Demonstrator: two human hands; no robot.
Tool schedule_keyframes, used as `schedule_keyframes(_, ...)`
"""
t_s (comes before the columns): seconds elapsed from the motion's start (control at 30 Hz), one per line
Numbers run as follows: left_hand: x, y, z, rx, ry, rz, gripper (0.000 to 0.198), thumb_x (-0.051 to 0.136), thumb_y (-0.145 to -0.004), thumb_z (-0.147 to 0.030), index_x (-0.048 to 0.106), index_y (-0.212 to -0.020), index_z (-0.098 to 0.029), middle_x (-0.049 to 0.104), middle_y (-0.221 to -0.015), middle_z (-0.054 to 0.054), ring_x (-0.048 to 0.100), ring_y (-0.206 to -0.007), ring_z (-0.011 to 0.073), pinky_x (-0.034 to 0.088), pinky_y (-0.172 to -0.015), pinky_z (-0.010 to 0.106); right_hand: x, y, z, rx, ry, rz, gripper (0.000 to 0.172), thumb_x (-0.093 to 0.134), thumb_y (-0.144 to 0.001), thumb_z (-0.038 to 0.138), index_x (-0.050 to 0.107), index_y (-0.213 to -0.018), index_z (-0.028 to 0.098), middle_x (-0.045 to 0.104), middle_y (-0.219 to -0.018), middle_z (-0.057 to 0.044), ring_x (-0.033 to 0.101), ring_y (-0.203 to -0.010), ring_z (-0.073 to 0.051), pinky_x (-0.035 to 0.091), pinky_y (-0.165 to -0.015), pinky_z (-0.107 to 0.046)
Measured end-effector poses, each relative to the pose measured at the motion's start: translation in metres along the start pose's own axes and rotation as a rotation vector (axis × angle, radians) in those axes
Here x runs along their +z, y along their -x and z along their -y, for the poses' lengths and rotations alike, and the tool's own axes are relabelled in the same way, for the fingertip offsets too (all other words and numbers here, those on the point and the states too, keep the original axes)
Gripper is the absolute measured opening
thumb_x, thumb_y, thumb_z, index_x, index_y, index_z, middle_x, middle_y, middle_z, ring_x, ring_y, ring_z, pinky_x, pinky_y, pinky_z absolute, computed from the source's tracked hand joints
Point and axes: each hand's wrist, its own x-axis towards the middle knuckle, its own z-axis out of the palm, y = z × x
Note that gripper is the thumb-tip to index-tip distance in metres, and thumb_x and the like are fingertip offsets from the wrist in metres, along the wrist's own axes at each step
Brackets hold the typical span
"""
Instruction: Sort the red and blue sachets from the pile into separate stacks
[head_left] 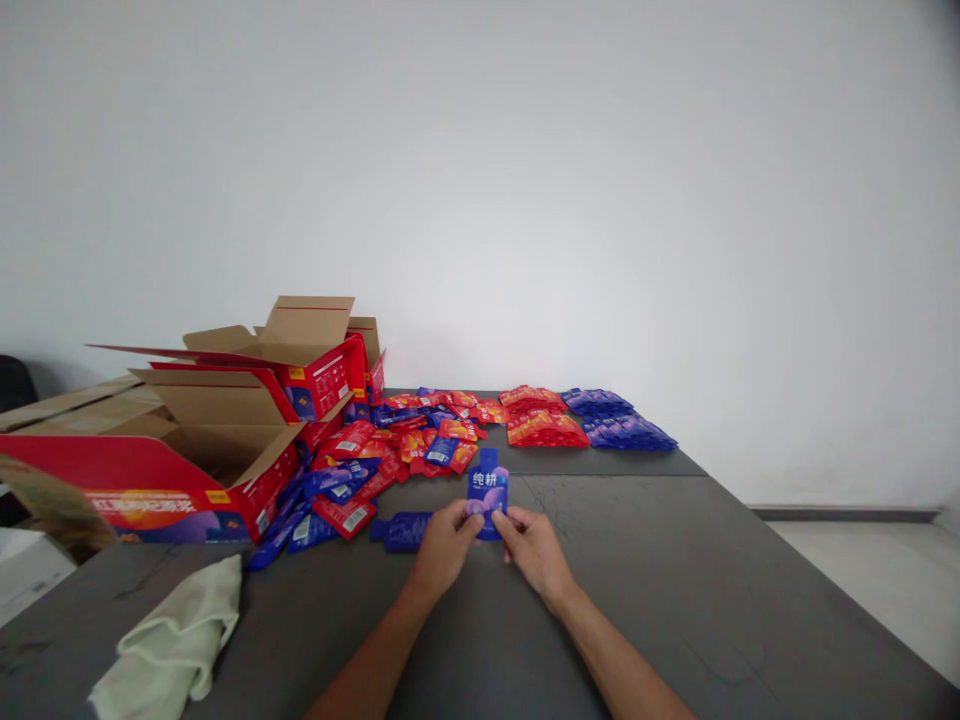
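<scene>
A blue pouch (488, 490) with white lettering and a purple round print is held upright over the table, its narrow neck at the top. My left hand (448, 543) pinches its lower left edge, and my right hand (531, 548) pinches the lower right edge. Another blue pouch (408, 532) lies flat just left of my left hand. Beyond it spreads a loose heap of red pouches (351, 512) and blue pouches (313, 530). Farther back on the right, red pouches (547, 429) and blue pouches (630, 432) lie in neat overlapping rows.
Open red cardboard boxes (165, 490) stand along the left, flaps raised. A pale green cloth (176, 640) lies crumpled at the front left of the dark table (645, 580). A white box (30, 575) sits at the far left. Behind the table rises a white wall (525, 200).
</scene>
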Motion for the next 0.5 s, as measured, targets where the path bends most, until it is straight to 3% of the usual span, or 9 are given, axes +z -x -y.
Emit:
schedule_keyframes(0.13, 0.003, -0.002, 0.006, -0.07, 0.158, -0.052, 0.035, 0.057, -0.082, -0.045, 0.065, -0.093, -0.013, 0.067, -0.074, 0.002, 0.061, -0.058, 0.0155, 0.051, -0.05, 0.027, 0.006, -0.001, -0.001, 0.015, -0.095, 0.049, 0.034, 0.059, -0.085, 0.05, 0.063, -0.091, 0.016, 0.06, -0.062, 0.003, 0.051, -0.049, -0.01, 0.037, -0.049, -0.021)
schedule_keyframes(0.23, 0.005, -0.002, 0.006, -0.092, 0.183, -0.092, 0.033, 0.058, -0.082, -0.044, 0.063, -0.092, -0.012, 0.067, -0.072, 0.002, 0.061, -0.055, 0.0155, 0.05, -0.048, 0.026, 0.011, -0.001, -0.002, 0.055, -0.138, 0.024, 0.029, 0.061, -0.084, 0.045, 0.061, -0.087, 0.016, 0.065, -0.068, 0.0, 0.054, -0.053, -0.011, 0.04, -0.051, -0.022)
schedule_keyframes(0.37, 0.009, 0.001, -0.001, -0.129, 0.281, -0.048, 0.031, 0.064, -0.076, -0.038, 0.059, -0.094, -0.014, 0.069, -0.074, 0.004, 0.065, -0.059, 0.0174, 0.052, -0.05, 0.027, 0.014, -0.001, -0.002, 0.12, -0.189, -0.026, 0.027, 0.06, -0.083, 0.044, 0.059, -0.083, 0.017, 0.066, -0.066, -0.001, 0.053, -0.052, -0.011, 0.037, -0.049, -0.021)
schedule_keyframes(0.5, 0.012, 0.002, -0.004, -0.184, 0.296, -0.046, 0.029, 0.068, -0.071, -0.035, 0.056, -0.089, -0.015, 0.067, -0.064, 0.002, 0.062, -0.048, 0.0163, 0.05, -0.045, 0.027, 0.011, 0.001, -0.003, 0.123, -0.167, -0.023, 0.033, 0.061, -0.082, 0.048, 0.06, -0.095, 0.017, 0.063, -0.063, 0.001, 0.051, -0.051, -0.011, 0.035, -0.047, -0.021)
